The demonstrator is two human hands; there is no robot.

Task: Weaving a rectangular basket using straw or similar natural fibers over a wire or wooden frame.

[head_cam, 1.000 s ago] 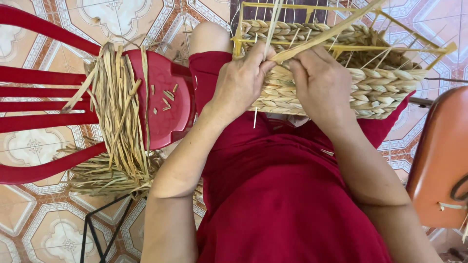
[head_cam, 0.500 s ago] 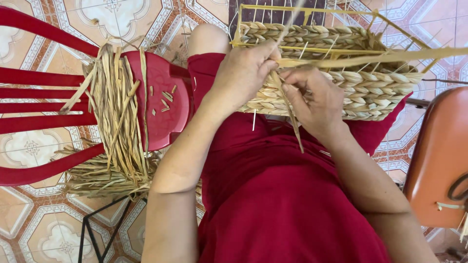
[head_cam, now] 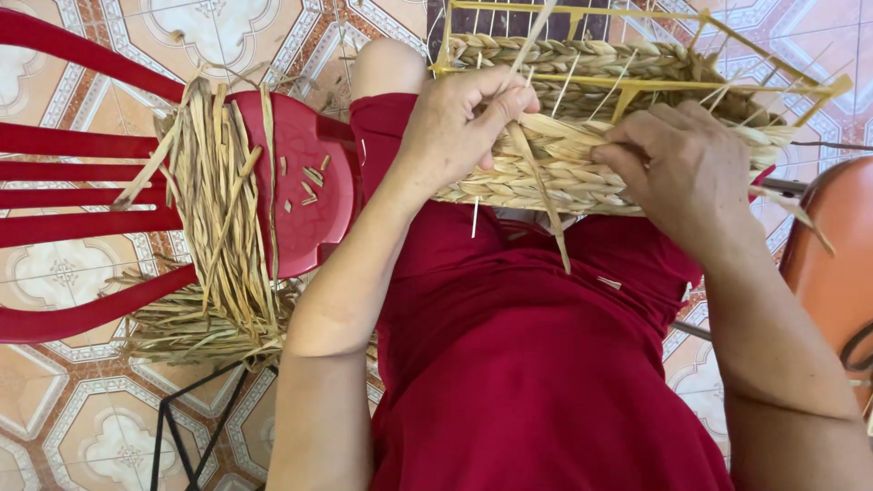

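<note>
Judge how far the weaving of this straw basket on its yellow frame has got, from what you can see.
Done: several braided rows of dried straw already wrap the lower part of the woven basket on its yellow wire frame. In hand: the left hand pinches a loose flat straw strand against the wall, while the right hand presses the weave. Left: bare frame bars stand above the rows, and a bundle of unused dried straw lies on the red plastic chair.

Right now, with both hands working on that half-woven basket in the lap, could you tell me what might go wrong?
The loose strand pinched by the left hand hangs free below the basket; it could slip out and loosen the weave. The right hand presses the basket's side, and the thin yellow frame might bend under it. The bundle of dried strands draped over the red chair edge could slide to the floor.
</note>
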